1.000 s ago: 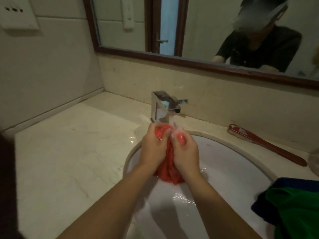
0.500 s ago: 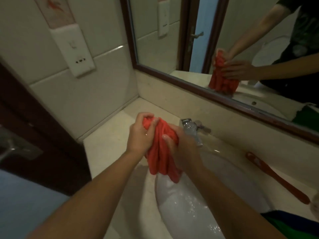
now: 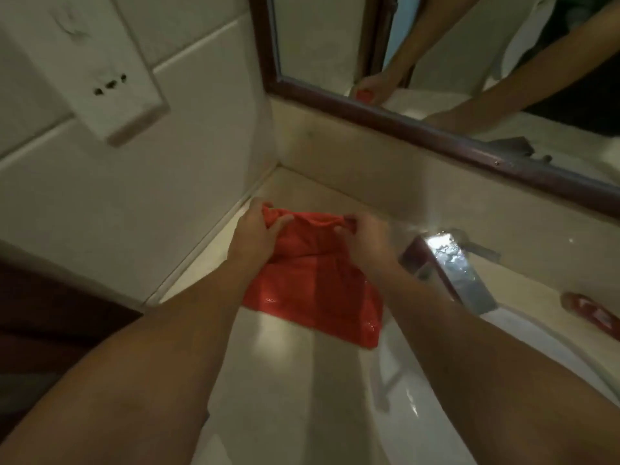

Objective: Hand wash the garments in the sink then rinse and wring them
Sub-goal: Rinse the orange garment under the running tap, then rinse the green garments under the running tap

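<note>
A wet red garment [image 3: 315,290] hangs spread out over the marble counter [image 3: 278,364], left of the white sink [image 3: 436,414]. My left hand [image 3: 255,236] grips its top left corner. My right hand [image 3: 365,239] pinches the top right edge. The cloth's lower edge reaches the sink's left rim. The chrome faucet [image 3: 459,270] stands to the right of my right hand.
A red brush [image 3: 593,317] lies on the counter at the far right. A wood-framed mirror [image 3: 436,132] runs along the back wall. A white wall socket [image 3: 100,68] sits on the tiled left wall. A dark wooden surface [image 3: 50,313] borders the counter's left end.
The bunched red garment left the sink area and moved left over the counter. It is now opened out flat between my two hands, which have moved apart.
</note>
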Tool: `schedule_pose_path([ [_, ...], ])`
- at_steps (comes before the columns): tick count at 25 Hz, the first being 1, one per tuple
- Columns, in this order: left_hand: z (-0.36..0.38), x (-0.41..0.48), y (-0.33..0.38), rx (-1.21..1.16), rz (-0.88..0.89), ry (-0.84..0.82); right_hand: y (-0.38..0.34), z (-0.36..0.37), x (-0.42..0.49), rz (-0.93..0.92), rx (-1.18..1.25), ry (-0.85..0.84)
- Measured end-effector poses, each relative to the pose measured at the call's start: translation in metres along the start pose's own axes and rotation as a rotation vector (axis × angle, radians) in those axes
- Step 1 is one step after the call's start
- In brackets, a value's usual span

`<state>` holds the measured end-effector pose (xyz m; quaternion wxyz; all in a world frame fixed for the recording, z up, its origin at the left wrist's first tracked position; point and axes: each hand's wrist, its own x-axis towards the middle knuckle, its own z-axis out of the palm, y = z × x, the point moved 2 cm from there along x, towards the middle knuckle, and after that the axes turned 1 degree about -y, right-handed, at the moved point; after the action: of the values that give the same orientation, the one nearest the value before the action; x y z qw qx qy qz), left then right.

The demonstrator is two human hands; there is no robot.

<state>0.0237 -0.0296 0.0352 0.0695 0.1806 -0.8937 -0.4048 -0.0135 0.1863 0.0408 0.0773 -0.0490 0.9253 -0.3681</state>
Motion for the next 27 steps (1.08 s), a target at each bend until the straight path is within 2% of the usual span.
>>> schedule_pose_path([
  [2,0.017,0.018,-0.012,0.105,0.064,-0.008,0.008,0.016,0.011,-0.012,-0.112,0.057],
  [4,0.028,0.027,-0.018,0.309,0.168,-0.039,0.009,0.019,0.014,-0.061,-0.215,0.084],
  [7,0.033,0.021,-0.004,0.458,0.337,-0.076,0.009,0.012,0.006,-0.103,-0.180,0.134],
  [11,0.035,-0.030,0.056,0.358,0.565,-0.003,0.008,-0.013,-0.048,-0.081,0.001,0.169],
  [16,0.066,-0.107,0.152,0.270,0.851,-0.140,0.034,-0.082,-0.155,-0.076,0.080,0.286],
  [19,0.102,-0.153,0.202,0.239,0.994,-0.187,0.084,-0.134,-0.215,0.008,0.056,0.446],
  [22,0.151,-0.211,0.240,0.221,1.112,-0.266,0.146,-0.185,-0.271,0.174,0.081,0.545],
  [25,0.210,-0.279,0.275,0.255,1.154,-0.377,0.215,-0.226,-0.328,0.319,0.020,0.650],
  [27,0.254,-0.328,0.295,0.278,1.174,-0.472,0.265,-0.248,-0.371,0.443,-0.052,0.646],
])
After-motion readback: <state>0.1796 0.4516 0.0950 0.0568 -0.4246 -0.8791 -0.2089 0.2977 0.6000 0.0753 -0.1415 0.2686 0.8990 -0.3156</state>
